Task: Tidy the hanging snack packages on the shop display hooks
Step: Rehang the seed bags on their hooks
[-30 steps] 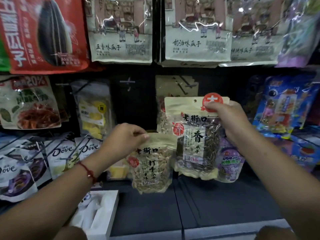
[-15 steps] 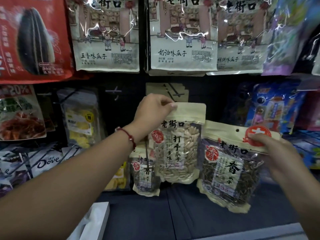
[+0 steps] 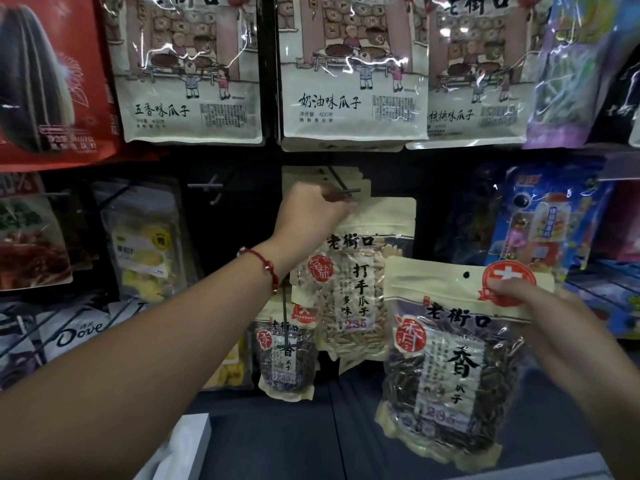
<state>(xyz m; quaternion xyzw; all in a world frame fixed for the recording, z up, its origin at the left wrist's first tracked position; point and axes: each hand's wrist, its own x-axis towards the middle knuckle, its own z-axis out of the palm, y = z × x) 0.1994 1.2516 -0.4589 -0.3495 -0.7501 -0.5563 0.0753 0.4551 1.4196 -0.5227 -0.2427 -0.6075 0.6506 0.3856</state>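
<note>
My left hand (image 3: 311, 211) pinches the top left corner of a beige pack of pale seeds (image 3: 360, 289) and holds it up at the tip of a black display hook (image 3: 343, 188). Several like beige packs (image 3: 301, 174) hang on that hook behind it. My right hand (image 3: 540, 313) grips the top right corner of a beige pack of dark sunflower seeds (image 3: 450, 368), held tilted in front of the shelf. Another dark seed pack (image 3: 287, 355) hangs on a lower hook, left of centre.
Large seed bags (image 3: 353, 81) hang along the row above. A bare hook (image 3: 207, 187) sticks out left of my left hand. Yellow snack packs (image 3: 142, 244) and Dove chocolate bags (image 3: 76, 330) fill the left. Blue packs (image 3: 540, 237) hang at the right. A dark shelf (image 3: 294, 427) lies below.
My left hand has lifted the pale seed pack from low down up to the hook. My right hand has brought the dark seed pack down and to the right.
</note>
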